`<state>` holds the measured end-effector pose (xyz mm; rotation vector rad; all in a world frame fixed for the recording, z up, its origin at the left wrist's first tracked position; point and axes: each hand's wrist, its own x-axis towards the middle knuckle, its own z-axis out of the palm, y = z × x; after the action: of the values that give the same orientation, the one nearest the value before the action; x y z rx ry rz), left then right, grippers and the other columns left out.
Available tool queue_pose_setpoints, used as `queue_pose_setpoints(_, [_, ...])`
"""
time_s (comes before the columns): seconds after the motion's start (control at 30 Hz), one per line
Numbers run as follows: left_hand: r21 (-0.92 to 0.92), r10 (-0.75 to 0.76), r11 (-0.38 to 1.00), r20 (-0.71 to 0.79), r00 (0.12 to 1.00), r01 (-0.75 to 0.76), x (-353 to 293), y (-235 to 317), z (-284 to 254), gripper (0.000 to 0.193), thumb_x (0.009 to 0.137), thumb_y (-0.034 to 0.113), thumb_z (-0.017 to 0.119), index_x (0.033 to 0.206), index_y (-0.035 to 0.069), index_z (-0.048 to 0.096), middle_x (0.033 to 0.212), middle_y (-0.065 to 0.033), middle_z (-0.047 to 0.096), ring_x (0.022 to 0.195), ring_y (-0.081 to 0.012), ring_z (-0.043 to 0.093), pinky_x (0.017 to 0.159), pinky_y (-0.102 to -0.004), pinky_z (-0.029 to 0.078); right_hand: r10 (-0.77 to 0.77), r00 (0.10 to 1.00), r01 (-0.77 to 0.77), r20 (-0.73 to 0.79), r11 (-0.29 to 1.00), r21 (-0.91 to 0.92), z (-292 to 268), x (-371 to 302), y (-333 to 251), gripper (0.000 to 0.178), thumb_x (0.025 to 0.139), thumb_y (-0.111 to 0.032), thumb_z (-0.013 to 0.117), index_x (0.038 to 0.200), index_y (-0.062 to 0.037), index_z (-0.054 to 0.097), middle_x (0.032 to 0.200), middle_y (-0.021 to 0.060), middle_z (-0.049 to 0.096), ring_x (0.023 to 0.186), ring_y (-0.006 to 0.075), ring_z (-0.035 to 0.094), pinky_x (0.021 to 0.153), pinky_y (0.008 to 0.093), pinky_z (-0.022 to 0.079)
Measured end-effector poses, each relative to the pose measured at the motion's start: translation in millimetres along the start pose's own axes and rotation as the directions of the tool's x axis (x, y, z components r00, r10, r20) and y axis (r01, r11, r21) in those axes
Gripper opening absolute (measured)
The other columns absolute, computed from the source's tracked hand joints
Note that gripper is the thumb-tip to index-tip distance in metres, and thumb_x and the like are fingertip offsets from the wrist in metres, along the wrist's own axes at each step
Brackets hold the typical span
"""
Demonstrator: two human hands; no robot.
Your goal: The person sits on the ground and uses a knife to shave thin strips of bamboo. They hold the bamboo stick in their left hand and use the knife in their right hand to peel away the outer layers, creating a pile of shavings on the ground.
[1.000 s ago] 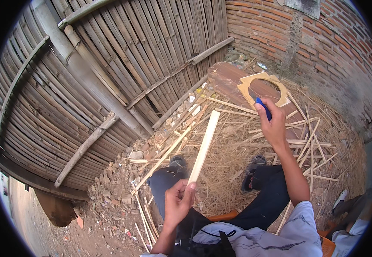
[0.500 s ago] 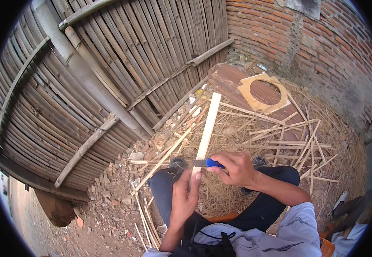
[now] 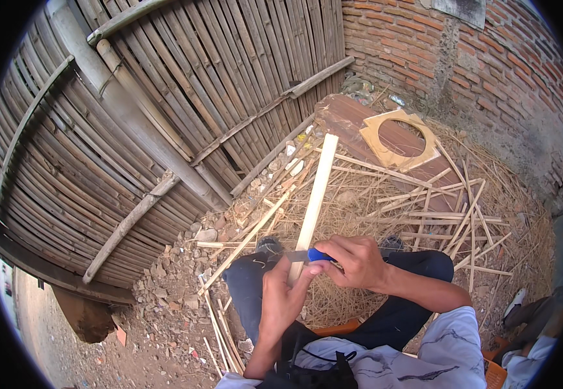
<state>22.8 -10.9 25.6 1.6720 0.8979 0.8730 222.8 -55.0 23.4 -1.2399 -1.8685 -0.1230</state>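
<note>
- Strip [image 3: 316,194] of pale wood: held in front of the person, above the straw between the knees, slanting up and away with its far end free.
- Left hand [image 3: 282,290]: thumb and fingers pinch the strip near its lower end.
- Right hand [image 3: 357,262]: fingers are curled around the blue handle of a knife [image 3: 321,255], close beside the left thumb.
- The knife's blade lies across the strip near the left hand; whether it bites into the wood, I cannot tell.
- Dark trousers [image 3: 249,279] cover the bent legs on either side.
- Straw [image 3: 340,301] covers the ground between the legs and beyond.
- Sticks [image 3: 453,216] lie crisscrossed on the straw to the right.
- Rubble [image 3: 158,279] is scattered to the left, along the foot of a bamboo fence [image 3: 249,78].
- Farther out, a frame [image 3: 377,141] with a round hole rests on a brown board [image 3: 343,120].
- Behind stands a brick wall [image 3: 391,39].
</note>
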Motion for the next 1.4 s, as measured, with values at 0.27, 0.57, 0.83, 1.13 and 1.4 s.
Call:
queue_pose_setpoints(0.27, [-0.007, -0.008, 1.000, -0.017, 1.000, 0.008, -1, -4, 2, 0.026, 0.105, 0.021, 0.078, 0.116, -0.002, 0.075, 0.068, -0.0028, 0.064, 0.063, -0.0056, 0.052, 0.055, -0.0292, 0.042, 0.002, 1.000, -0.003, -0.018, 0.999, -0.049, -1, 2, -2, 0.028, 0.088, -0.020, 0.085, 0.110, -0.0056, 0.076, 0.083, 0.0091, 0.072, 0.064, 0.0255, 0.073, 0.054, 0.0365, 0.057])
queue_pose_setpoints(0.57, [0.120, -0.005, 0.993, 0.000, 1.000, 0.005, -5, -4, -9, 0.029, 0.112, 0.026, 0.068, 0.107, -0.002, 0.074, 0.061, -0.0050, 0.058, 0.055, -0.0082, 0.050, 0.050, -0.0331, 0.038, 0.032, 0.999, -0.038, -0.043, 0.990, -0.139, -11, 9, 5, 0.028, 0.093, -0.029, 0.084, 0.111, -0.0085, 0.076, 0.084, 0.0070, 0.073, 0.066, 0.0236, 0.074, 0.054, 0.0363, 0.056])
queue_pose_setpoints(0.83, [0.182, -0.076, 0.981, 0.024, 0.997, 0.070, -14, -9, -19, 0.033, 0.112, 0.028, 0.066, 0.102, -0.002, 0.075, 0.058, -0.0045, 0.056, 0.051, -0.0101, 0.052, 0.050, -0.0331, 0.040, 0.152, 0.969, -0.183, -0.196, 0.972, -0.149, -23, 17, 42, 0.026, 0.099, -0.028, 0.080, 0.110, -0.0053, 0.076, 0.084, 0.0094, 0.076, 0.066, 0.0252, 0.074, 0.054, 0.0365, 0.055])
queue_pose_setpoints(1.13, [0.193, -0.150, 0.972, 0.066, 0.986, 0.135, -32, -19, -30, 0.034, 0.113, 0.029, 0.064, 0.098, 0.000, 0.076, 0.066, -0.0021, 0.058, 0.064, -0.0071, 0.048, 0.056, -0.0311, 0.038, 0.382, 0.845, -0.447, -0.375, 0.888, -0.104, -72, 31, 84, 0.028, 0.107, -0.027, 0.072, 0.108, 0.0009, 0.074, 0.078, 0.0127, 0.073, 0.061, 0.0223, 0.067, 0.057, 0.0345, 0.049])
queue_pose_setpoints(1.4, [0.185, -0.028, 0.982, 0.006, 1.000, 0.026, -10, -9, -19, 0.029, 0.110, 0.026, 0.070, 0.110, -0.002, 0.075, 0.060, -0.0078, 0.057, 0.053, -0.0101, 0.052, 0.051, -0.0342, 0.041, 0.106, 0.992, -0.107, -0.076, 0.994, -0.011, -7, 7, 25, 0.027, 0.100, -0.026, 0.080, 0.107, -0.0012, 0.073, 0.088, 0.0122, 0.076, 0.067, 0.0264, 0.075, 0.060, 0.0366, 0.058])
